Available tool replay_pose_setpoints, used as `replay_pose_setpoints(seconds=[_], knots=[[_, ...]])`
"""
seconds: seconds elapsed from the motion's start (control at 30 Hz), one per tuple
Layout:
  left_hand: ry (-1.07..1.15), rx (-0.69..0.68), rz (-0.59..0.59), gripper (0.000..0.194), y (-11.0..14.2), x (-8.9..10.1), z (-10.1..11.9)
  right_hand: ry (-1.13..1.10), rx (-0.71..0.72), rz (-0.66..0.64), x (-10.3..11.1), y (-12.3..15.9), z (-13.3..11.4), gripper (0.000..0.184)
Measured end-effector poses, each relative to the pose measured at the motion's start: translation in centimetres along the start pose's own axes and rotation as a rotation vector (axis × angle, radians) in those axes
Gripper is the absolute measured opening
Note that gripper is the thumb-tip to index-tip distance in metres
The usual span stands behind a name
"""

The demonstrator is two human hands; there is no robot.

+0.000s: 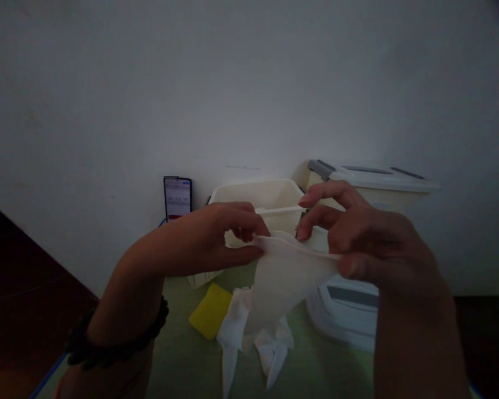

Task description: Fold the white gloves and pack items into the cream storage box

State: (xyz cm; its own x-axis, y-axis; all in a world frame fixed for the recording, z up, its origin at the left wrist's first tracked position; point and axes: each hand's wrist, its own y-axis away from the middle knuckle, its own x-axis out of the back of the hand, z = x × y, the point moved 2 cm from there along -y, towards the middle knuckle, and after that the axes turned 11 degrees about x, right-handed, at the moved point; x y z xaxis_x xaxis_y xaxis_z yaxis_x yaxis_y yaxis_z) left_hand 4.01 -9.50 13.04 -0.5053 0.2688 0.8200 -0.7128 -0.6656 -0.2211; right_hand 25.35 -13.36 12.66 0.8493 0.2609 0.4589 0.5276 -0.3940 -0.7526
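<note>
- Left hand (216, 235) and right hand (382, 249) are pinching thin white material (286, 282) by its upper edge, between them.
- Draping below the hands, it is looking light, soft and easily torn; the edge is likely offering the surest hold.

No readable text (phone (178, 198) blurry)

A head-worn camera faces forward and down (both hands (216, 238) (382, 244) close before it) toward tabletop (191, 360) and wall (249, 83)
</note>
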Motion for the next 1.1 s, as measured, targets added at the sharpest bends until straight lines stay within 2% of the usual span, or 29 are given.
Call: replay_pose_setpoints(seconds=[0.1, 0.23, 0.33, 0.47, 0.63, 0.83, 0.97, 1.1], knots=[[0.018, -0.024, 0.074, 0.01, -0.1, 0.2, -0.1, 0.007, -0.046, -0.112, -0.1, -0.1, -0.2, 0.021], [-0.04, -0.04, 0.197, 0.013, 0.0, 0.5, -0.5, 0.255, -0.168, -0.213, -0.4, -0.3, -0.1, 0.026], [-0.073, -0.056, 0.241, 0.017, 0.0, 0.6, -0.7, 0.401, -0.191, -0.192, -0.5, -0.4, 0.0, 0.025], [-0.067, -0.081, 0.293, 0.021, -0.2, 0.5, -0.8, 0.459, -0.116, -0.172, -0.5, -0.6, -0.4, 0.023], [-0.025, -0.048, 0.335, 0.021, -0.5, 0.4, -1.4, 0.454, -0.05, -0.111, -0.2, -0.5, -0.6, 0.022], [-0.002, -0.078, 0.406, 0.025, -0.4, 0.4, -1.9, 0.345, -0.112, 0.0, 0.0, -0.1, 0.7, 0.021], [-0.029, -0.063, 0.431, 0.028, -0.2, 0.4, -1.6, 0.304, -0.084, -0.032, -0.4, -0.3, 0.8, 0.019], [0.05, -0.05, 0.439, 0.023, 0.2, 0.8, -1.3, 0.363, -0.045, -0.059, -0.7, -0.6, 0.8, 0.016]])
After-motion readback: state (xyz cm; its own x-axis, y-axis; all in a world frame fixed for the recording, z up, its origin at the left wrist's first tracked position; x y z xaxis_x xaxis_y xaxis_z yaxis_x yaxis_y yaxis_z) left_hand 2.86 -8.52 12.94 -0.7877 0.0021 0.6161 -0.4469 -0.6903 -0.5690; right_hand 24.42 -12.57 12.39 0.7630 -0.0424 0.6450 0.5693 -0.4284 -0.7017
